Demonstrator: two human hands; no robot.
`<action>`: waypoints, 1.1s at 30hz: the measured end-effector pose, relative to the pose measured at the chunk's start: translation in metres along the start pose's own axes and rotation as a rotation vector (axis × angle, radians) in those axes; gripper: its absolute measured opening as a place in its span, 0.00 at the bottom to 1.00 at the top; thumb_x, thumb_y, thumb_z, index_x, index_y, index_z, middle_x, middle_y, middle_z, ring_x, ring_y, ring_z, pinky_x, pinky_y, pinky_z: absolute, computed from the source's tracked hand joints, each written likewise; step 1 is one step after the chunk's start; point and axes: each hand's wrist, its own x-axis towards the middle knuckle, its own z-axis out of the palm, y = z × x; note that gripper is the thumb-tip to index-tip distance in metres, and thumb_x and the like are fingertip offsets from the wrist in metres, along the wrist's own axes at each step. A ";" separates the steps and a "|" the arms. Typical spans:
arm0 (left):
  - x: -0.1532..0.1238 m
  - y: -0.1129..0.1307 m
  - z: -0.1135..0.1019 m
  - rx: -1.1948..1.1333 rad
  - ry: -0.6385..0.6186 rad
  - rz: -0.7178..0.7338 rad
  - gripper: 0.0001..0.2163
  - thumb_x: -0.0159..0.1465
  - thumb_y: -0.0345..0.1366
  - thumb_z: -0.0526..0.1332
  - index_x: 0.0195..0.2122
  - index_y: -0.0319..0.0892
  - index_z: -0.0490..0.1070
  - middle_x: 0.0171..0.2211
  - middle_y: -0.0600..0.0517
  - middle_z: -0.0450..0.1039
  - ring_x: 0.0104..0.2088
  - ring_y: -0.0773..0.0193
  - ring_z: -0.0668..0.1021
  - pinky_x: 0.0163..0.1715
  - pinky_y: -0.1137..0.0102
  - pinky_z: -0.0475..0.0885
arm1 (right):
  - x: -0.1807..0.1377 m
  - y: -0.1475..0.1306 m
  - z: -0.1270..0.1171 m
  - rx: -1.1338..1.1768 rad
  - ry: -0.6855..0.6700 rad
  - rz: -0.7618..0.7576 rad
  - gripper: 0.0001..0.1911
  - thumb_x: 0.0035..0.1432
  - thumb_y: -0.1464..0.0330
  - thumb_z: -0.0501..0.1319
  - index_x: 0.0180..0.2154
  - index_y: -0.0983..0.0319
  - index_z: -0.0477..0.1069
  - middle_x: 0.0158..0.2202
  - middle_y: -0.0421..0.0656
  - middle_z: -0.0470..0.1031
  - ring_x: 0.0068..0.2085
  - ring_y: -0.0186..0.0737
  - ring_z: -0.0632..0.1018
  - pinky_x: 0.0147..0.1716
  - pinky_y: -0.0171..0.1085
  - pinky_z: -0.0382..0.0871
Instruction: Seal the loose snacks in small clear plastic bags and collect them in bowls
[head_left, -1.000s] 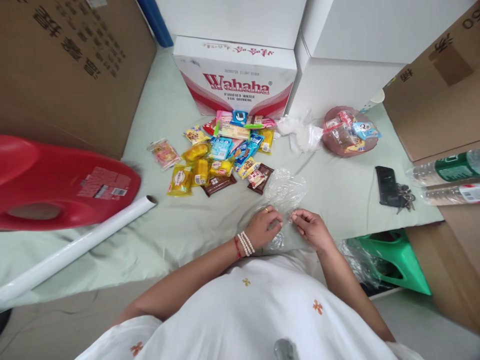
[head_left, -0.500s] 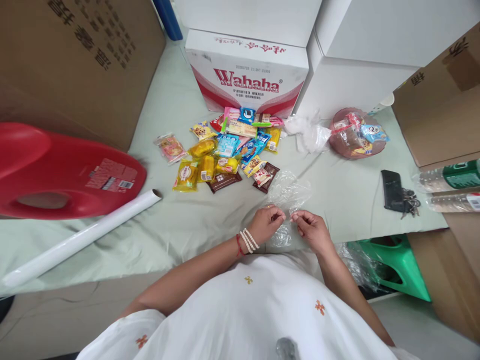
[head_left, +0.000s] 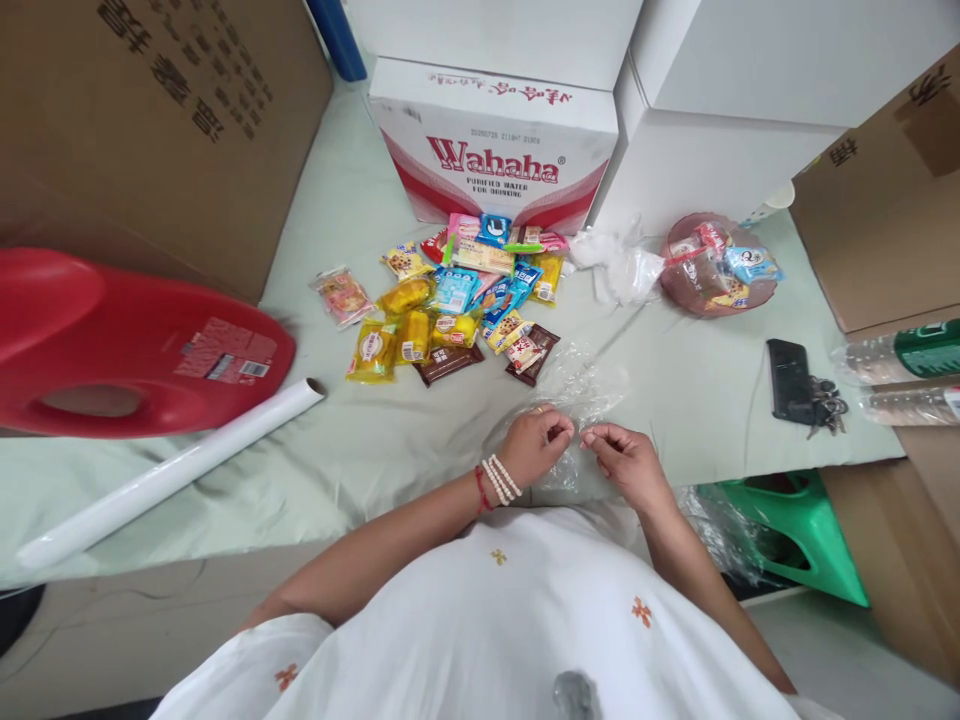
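A crumpled clear plastic bag [head_left: 585, 385] lies at the table's front edge, spreading above and below my fingers. My left hand [head_left: 534, 445], with beads and a red cord at the wrist, is closed in a pinch on the bag. Facing it a short gap away, my right hand [head_left: 626, 462] pinches the bag between thumb and forefinger. Just beyond is a pile of wrapped snacks [head_left: 454, 290] in yellow, blue, pink and brown packets. The nearest is a brown packet [head_left: 546, 352] with a small red-and-white one on it.
Behind the snacks stands a Wahaha water carton [head_left: 495, 150]. A pink bowl [head_left: 686, 300] of snacks sits right of a white plastic bag [head_left: 622, 265]. Phone [head_left: 789, 380], keys [head_left: 829, 405] and bottles [head_left: 870, 360] lie right; a red jug [head_left: 180, 330] and white roll [head_left: 172, 475] left.
The view has shifted slightly. Both hands keep their pinch at nearly the same spot, and the plastic between and beyond them has changed its folds a little.
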 end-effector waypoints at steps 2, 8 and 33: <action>0.000 0.001 0.000 -0.014 -0.003 -0.003 0.06 0.64 0.31 0.62 0.30 0.42 0.78 0.29 0.52 0.76 0.32 0.63 0.75 0.37 0.69 0.69 | 0.000 0.000 0.000 0.018 -0.009 0.002 0.25 0.52 0.46 0.69 0.33 0.62 0.79 0.18 0.35 0.62 0.21 0.31 0.60 0.20 0.32 0.51; -0.001 0.007 -0.001 -0.027 -0.010 0.046 0.04 0.64 0.34 0.65 0.33 0.43 0.81 0.30 0.52 0.77 0.31 0.64 0.76 0.37 0.68 0.69 | 0.000 -0.002 0.001 0.068 -0.046 -0.007 0.24 0.53 0.47 0.69 0.32 0.62 0.78 0.18 0.35 0.62 0.20 0.30 0.58 0.20 0.32 0.49; -0.017 -0.019 -0.060 -1.230 0.226 -0.582 0.10 0.53 0.31 0.71 0.30 0.41 0.68 0.38 0.50 0.79 0.39 0.63 0.81 0.44 0.63 0.79 | 0.010 0.014 -0.030 0.304 0.201 0.062 0.15 0.46 0.56 0.70 0.27 0.60 0.73 0.31 0.43 0.75 0.31 0.38 0.73 0.25 0.33 0.68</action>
